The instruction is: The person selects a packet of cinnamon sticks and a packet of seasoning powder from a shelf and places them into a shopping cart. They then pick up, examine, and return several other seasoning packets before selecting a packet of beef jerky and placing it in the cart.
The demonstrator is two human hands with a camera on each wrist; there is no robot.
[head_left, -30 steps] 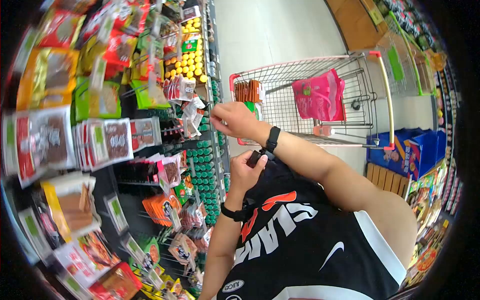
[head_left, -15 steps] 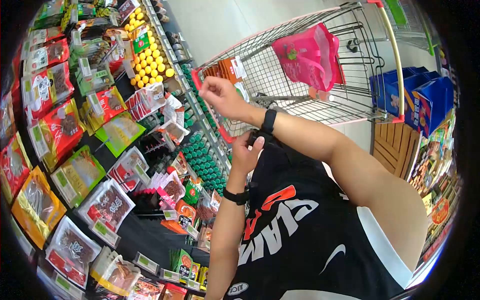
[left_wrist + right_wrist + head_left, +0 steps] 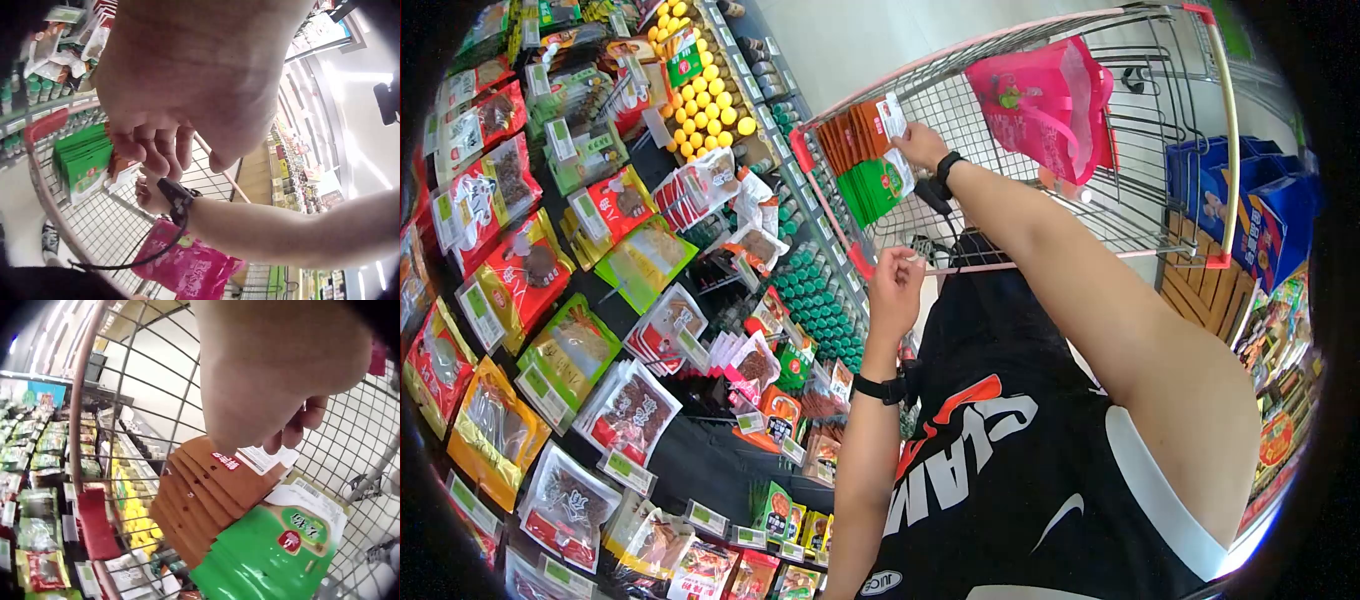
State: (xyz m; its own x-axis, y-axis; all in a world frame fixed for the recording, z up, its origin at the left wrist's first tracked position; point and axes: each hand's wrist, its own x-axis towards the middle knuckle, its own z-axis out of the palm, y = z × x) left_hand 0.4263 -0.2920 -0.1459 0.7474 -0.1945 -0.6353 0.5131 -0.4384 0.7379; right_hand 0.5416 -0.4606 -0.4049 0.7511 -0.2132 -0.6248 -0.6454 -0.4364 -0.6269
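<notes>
My right hand reaches over the shopping cart, its fingertips at the white end of a row of brown packets. In the right wrist view its fingers are bent and overlap the packets' edge. A row of green packets stands beside the brown ones at the cart's end. A small black camera sits below my right wrist. Beside the cart's near rail is my left hand, palm up, fingers loosely curled around nothing. In the left wrist view its fingers hang above the cart.
A pink bag lies in the cart. Shelves on the left hold hanging food packets, yellow-capped containers and green-capped bottles. Blue boxes stand on the right by a slatted wooden stand.
My right hand has moved forward into the cart, to the brown packets. My left hand has come away from the small black camera at my right wrist. The shelves have swung within the view.
</notes>
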